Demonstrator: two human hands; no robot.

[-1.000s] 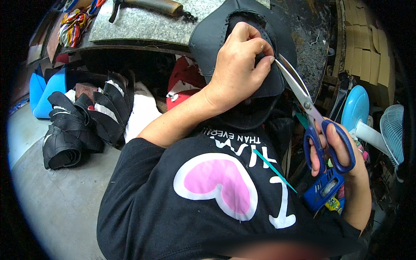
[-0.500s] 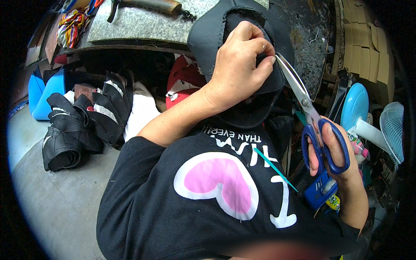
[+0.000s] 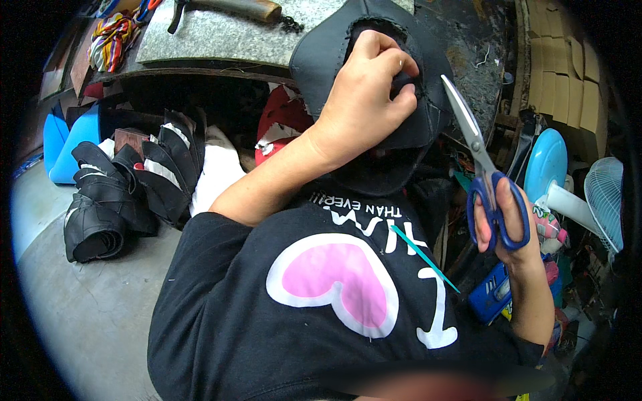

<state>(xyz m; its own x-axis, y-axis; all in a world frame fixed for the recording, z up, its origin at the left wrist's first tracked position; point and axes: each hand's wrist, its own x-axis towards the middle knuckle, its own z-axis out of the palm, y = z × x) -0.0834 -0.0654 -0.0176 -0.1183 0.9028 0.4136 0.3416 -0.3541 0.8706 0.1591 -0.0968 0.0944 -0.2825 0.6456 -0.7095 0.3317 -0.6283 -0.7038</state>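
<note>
A black leather-like piece (image 3: pixel 321 50) with a stitched-edge opening lies at the bench's near edge, and more black material hangs below it over my lap. My left hand (image 3: pixel 374 93) is closed at the opening, its fingers curled and pinching the black material; the fingertips are partly hidden. On the right, my right hand (image 3: pixel 511 224) grips the blue-handled scissors (image 3: pixel 468 123) by the finger loops. The steel blades look nearly closed and point up and away, their tip beside the black piece and apart from my left hand.
A hammer (image 3: pixel 234 8) lies on a grey stone slab (image 3: pixel 200 40). Rolled black strips (image 3: pixel 97 230) and a blue folded sheet (image 3: pixel 73 147) are at left. Red scraps (image 3: pixel 277 120) sit under the bench. A blue-and-white fan (image 3: pixel 548 160) stands at right, near stacked cardboard (image 3: pixel 562 73).
The scissors have swung away from my left hand, their tip now to its right. My right hand has shifted slightly up and left. My left hand still pinches, a little lower on the thumb side.
</note>
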